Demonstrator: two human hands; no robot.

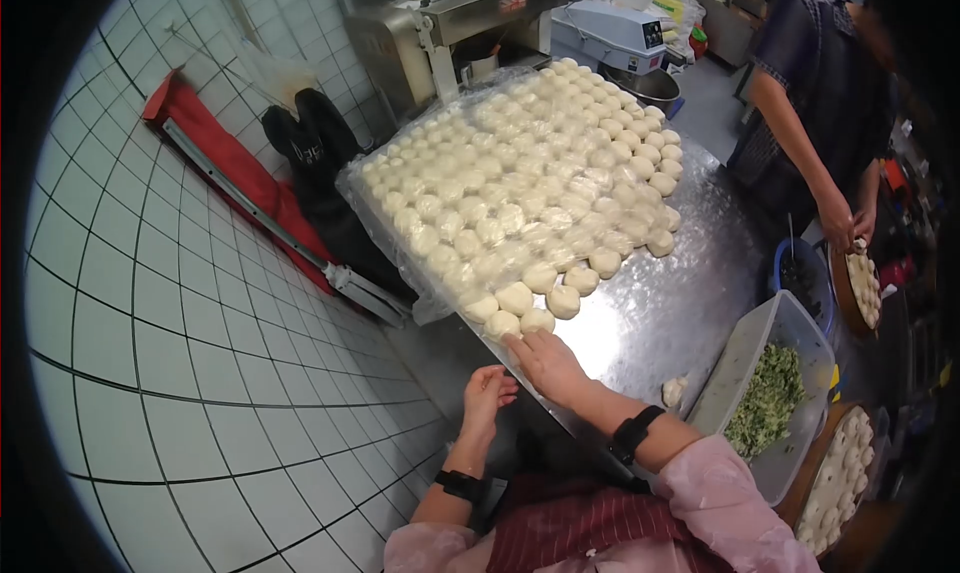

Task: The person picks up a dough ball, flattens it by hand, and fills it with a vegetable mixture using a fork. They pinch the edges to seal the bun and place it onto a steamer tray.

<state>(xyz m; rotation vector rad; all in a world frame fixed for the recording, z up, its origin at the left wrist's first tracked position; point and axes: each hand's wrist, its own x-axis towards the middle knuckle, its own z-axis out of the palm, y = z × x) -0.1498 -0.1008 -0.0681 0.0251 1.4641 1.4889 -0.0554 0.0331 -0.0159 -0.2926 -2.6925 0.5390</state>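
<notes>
Rows of pale dough balls (564, 301) cover much of the steel table, many beneath a clear plastic sheet (480, 198). At the table's near left corner, my right hand (548, 365) has its fingertips against the nearest dough ball (503, 325), thumb and fingers bent around its near edge. My left hand (486, 391) hangs just off the table edge beside it, fingers loosely curled and apart, with nothing visible in it. Both wrists wear black bands.
A plastic tub of chopped greens (768, 398) stands at right, with a dough scrap (675, 391) beside it. Trays of buns (838, 478) lie beyond. Another person's hands (850, 223) work over a round tray at far right. Machines (460, 33) stand behind; tiled wall left.
</notes>
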